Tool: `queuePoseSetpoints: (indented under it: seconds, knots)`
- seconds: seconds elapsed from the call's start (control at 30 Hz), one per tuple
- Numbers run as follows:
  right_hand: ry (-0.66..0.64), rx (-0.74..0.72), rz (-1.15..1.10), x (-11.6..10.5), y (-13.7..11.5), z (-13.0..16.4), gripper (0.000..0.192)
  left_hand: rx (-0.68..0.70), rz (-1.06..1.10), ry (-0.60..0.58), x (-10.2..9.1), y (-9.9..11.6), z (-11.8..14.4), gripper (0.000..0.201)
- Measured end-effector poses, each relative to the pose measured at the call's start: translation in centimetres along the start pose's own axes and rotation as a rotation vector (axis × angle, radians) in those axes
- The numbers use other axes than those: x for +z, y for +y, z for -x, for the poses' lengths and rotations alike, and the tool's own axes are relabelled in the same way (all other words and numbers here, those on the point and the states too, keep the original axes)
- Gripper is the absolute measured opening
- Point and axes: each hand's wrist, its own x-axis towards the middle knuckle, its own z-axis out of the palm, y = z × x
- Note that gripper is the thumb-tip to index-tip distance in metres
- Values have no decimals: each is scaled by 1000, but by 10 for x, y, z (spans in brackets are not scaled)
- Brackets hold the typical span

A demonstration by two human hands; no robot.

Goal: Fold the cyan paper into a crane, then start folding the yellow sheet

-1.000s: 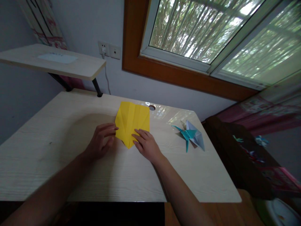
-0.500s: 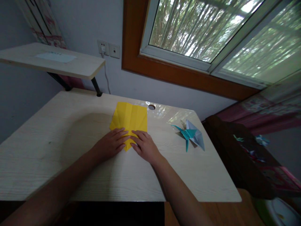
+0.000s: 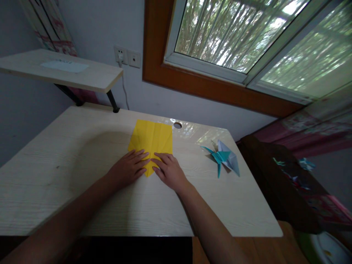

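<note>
A yellow sheet of paper [image 3: 152,137], creased and folded to a point at its near end, lies flat on the pale wooden desk [image 3: 68,176]. My left hand [image 3: 128,169] rests palm down on the sheet's near left part, fingers spread. My right hand [image 3: 170,171] presses flat on its near right part. The fingertips of both hands almost meet over the pointed tip. Neither hand grips anything.
A folded blue paper crane [image 3: 224,158] sits on the desk to the right. A cable hole [image 3: 177,125] is just behind the sheet. A raised shelf [image 3: 63,71] stands at the back left, a window [image 3: 247,40] behind, dark furniture [image 3: 288,183] to the right.
My left hand moved from beside the sheet's left edge onto the paper, and the sheet shifted slightly left. Over the last half second almost nothing moved.
</note>
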Motion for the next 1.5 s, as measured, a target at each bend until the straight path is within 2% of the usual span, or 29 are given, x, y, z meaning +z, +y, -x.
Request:
queuePoseSetpoints:
  seconds: [0.3, 0.53, 0.6, 0.9, 1.0, 1.13, 1.3, 1.5]
  knots:
    - [2, 50, 77, 2, -3, -2, 39, 100, 53, -2, -4, -3, 4, 34]
    - [18, 59, 118, 4, -2, -4, 37, 178, 38, -69, -3, -4, 5, 36]
    - [27, 69, 127, 5, -2, -4, 37, 123, 5, -68, -2, -7, 7, 37]
    - [25, 103, 155, 4, -3, -5, 40, -283, -166, 6, -12, -29, 20, 43]
    - [21, 107, 157, 4, -2, -5, 40, -331, -223, 34, -16, -29, 19, 42]
    - [16, 119, 154, 3, -3, -5, 40, -263, -213, 95, -20, -25, 15, 41]
    - [26, 153, 162, 3, -4, -5, 40, -30, -97, 127, -23, -17, 13, 36]
    - [30, 165, 164, 3, -3, -5, 39, 194, 81, 48, -13, -7, 10, 41]
